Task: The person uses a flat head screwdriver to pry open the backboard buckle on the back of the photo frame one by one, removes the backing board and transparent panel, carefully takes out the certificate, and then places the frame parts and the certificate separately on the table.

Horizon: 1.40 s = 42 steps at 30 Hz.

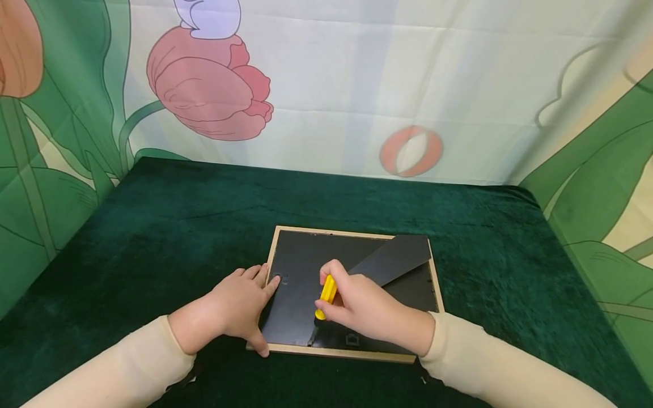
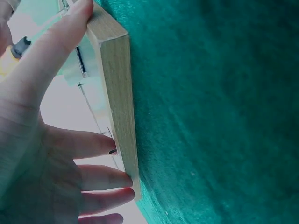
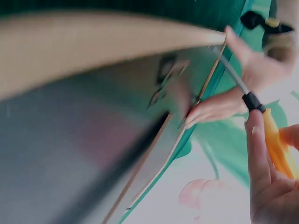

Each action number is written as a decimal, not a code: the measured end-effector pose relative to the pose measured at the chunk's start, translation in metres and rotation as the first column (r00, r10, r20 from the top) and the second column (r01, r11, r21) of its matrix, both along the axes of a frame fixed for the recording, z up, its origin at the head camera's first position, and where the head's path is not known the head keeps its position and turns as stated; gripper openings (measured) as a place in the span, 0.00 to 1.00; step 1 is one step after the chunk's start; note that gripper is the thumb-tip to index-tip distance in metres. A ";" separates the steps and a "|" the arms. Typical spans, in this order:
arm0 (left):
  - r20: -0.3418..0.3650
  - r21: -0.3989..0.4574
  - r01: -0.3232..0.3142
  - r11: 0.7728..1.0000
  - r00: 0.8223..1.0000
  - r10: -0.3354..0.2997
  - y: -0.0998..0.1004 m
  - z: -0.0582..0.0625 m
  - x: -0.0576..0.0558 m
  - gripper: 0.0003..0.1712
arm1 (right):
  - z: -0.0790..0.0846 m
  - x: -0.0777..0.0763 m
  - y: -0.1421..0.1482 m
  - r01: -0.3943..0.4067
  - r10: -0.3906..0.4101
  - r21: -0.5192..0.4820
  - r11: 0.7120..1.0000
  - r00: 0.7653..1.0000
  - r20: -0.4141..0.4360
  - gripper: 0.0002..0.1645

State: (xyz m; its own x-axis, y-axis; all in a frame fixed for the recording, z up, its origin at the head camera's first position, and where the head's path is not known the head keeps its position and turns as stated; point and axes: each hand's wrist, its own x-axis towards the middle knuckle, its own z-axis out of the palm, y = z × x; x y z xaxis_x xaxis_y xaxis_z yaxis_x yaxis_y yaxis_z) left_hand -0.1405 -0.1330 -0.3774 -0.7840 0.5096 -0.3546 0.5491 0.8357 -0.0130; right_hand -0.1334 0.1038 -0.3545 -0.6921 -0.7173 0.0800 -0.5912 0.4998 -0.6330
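Picture frame (image 1: 329,351) lay on the green cloth (image 1: 204,215) just in front of you, with its black backing board (image 1: 306,252) facing upward. Your right hand (image 1: 359,303) grasped the yellow screwdriver (image 1: 328,289) with curled fingers, and its metal shaft (image 1: 313,336) pointed down to the inner side of the near rail (image 1: 377,355). Your left hand (image 1: 242,303) was not clenched: its fingers were spread along the left rail (image 1: 272,243), and its thumb (image 1: 260,344) rested at the near left corner.

Probably you were working at some small fastener at this edge; whether the tip was already under it was too small to tell.

For good work, it was advisable to hold the shaft low, so that the tip could lift little by little and not scratch the board. A slow turn of the wrist was safer than a strong push, because a slip could carry the tip toward your thumb. The left hand seemed well placed to steady the frame, but its thumb needed distance from the tip's path. Care was also needed with the support leg (image 1: 405,258), slanting toward the far right corner: leaning on it could bend it.
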 end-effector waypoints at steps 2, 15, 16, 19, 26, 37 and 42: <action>-0.001 0.000 -0.001 1.000 1.000 0.001 0.000 0.000 0.000 0.73 | 0.002 0.008 0.001 -0.015 0.015 0.003 1.000 0.998 -0.065 0.22; -0.002 -0.007 -0.010 1.000 1.000 0.010 0.000 0.002 0.000 0.73 | -0.002 0.039 0.004 -0.106 0.089 -0.040 0.994 0.948 -0.306 0.17; -0.002 -0.007 -0.010 1.000 1.000 0.010 0.000 0.002 0.000 0.73 | -0.003 0.040 0.004 -0.112 0.094 -0.037 0.993 0.940 -0.327 0.18; -0.001 -0.003 -0.015 1.000 1.000 0.015 0.000 0.003 0.001 0.73 | -0.004 0.043 0.003 -0.115 0.097 -0.029 0.993 0.926 -0.365 0.19; 0.011 0.011 -0.025 1.000 1.000 0.025 0.000 0.004 0.002 0.73 | -0.006 0.051 0.002 -0.140 0.113 -0.019 0.990 0.862 -0.494 0.22; 0.006 0.018 -0.026 0.999 1.000 0.026 0.001 0.002 0.002 0.72 | -0.002 0.039 0.013 -0.054 0.042 -0.118 0.991 0.993 -0.107 0.21; 0.016 0.020 -0.031 0.999 0.999 0.031 0.002 0.000 0.002 0.72 | -0.002 0.027 0.030 0.171 -0.091 -0.264 0.949 0.952 0.291 0.24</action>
State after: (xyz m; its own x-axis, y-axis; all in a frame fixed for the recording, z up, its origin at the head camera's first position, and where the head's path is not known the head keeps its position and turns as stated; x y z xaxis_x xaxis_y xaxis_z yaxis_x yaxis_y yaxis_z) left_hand -0.1381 -0.1313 -0.3778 -0.7939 0.4927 -0.3564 0.5232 0.8521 0.0125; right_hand -0.1065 0.1335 -0.3561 -0.8022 -0.5939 0.0613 -0.3174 0.3372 -0.8863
